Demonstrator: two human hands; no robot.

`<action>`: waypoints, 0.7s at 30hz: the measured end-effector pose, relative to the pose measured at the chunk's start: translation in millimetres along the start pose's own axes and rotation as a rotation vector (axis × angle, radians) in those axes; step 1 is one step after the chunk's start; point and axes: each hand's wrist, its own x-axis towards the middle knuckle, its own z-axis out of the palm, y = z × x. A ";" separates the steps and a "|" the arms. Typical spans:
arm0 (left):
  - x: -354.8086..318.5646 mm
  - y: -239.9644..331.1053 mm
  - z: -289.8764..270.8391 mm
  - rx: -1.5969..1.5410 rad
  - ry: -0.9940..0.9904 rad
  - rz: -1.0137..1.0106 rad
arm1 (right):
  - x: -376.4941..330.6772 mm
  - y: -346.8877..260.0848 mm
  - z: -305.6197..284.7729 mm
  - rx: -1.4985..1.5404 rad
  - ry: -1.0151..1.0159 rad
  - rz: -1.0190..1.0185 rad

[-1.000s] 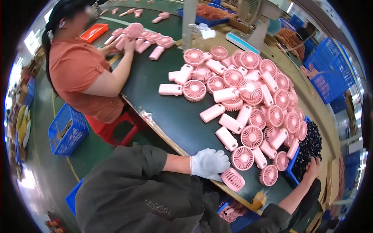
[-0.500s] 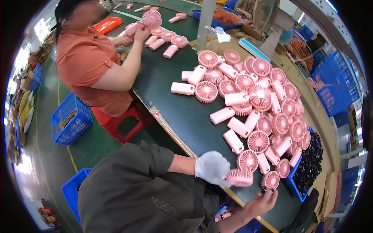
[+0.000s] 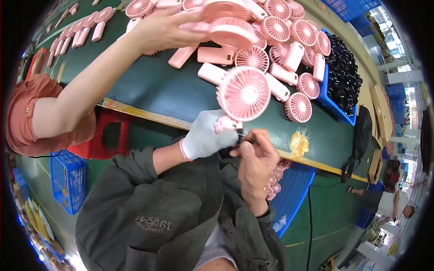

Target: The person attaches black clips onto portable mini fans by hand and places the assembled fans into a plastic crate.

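My left hand [image 3: 204, 135], in a white glove, is closed round the handle of a pink handheld fan [image 3: 244, 93]. The fan's round grille tilts up above the glove, just over the table's front edge. Close beside it, my bare right hand [image 3: 257, 165] pinches a small black piece [image 3: 240, 134] at the handle's lower end. Whether that piece touches the handle I cannot tell. Behind these, a pile of pink fans [image 3: 275, 29] covers the far part of the green table [image 3: 176, 97].
A co-worker's arm [image 3: 90, 79] reaches across from the left, a fan in that hand. On the right stands a blue tray [image 3: 332, 101] of black pieces. A yellowish lump [image 3: 299, 143] lies by the table edge. Below it, a blue crate [image 3: 294, 192] holds pink parts.
The view has turned. My left hand has raised its fan, and my right hand has come from the table to its handle. The co-worker's arm now reaches over the pile.
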 end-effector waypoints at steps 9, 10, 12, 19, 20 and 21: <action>7.9 12.7 7.3 0.378 -0.018 0.236 | 4.9 25.5 -21.5 -0.067 0.062 0.027; 9.5 18.7 7.6 0.324 -0.057 0.190 | 6.0 29.5 -26.0 -0.084 0.072 -0.004; 11.3 -0.2 14.2 0.217 0.024 0.061 | 10.6 35.3 -26.6 -0.128 0.071 -0.023; 13.6 11.3 24.5 -0.135 -0.209 -0.321 | 11.5 38.9 -39.2 -0.091 -0.094 0.277; 17.7 -11.2 22.9 0.146 -0.216 0.298 | 14.1 36.6 -37.9 -0.070 -0.098 0.305; 14.6 -1.7 27.2 -0.203 -0.237 -0.070 | 13.5 36.5 -36.2 -0.001 0.017 0.325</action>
